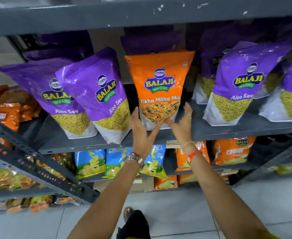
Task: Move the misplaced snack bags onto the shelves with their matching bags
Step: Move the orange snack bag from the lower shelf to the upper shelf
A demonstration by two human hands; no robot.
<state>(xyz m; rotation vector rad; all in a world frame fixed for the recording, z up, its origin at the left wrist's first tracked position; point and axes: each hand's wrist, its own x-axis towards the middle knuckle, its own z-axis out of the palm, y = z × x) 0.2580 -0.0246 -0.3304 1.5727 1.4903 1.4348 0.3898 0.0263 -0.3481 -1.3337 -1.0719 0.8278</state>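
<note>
An orange Tikha Mitha Mix bag [159, 80] stands upright in the middle of the grey shelf [228, 130], between purple Aloo Sev bags on its left [97, 90] and right [241, 80]. My left hand [142, 133] is at the bag's lower left corner, fingers spread, thumb under the bottom edge. My right hand [181, 121] is at its lower right corner, fingers apart and blurred. Both hands flank the bag's base; whether they touch it is unclear.
More purple bags fill the back of the shelf. Below are blue chip bags [90, 163] and orange chip bags [231, 150]. A second rack [38, 163] with orange and yellow packets angles in at the left. A foot [129, 214] stands on the tiled floor.
</note>
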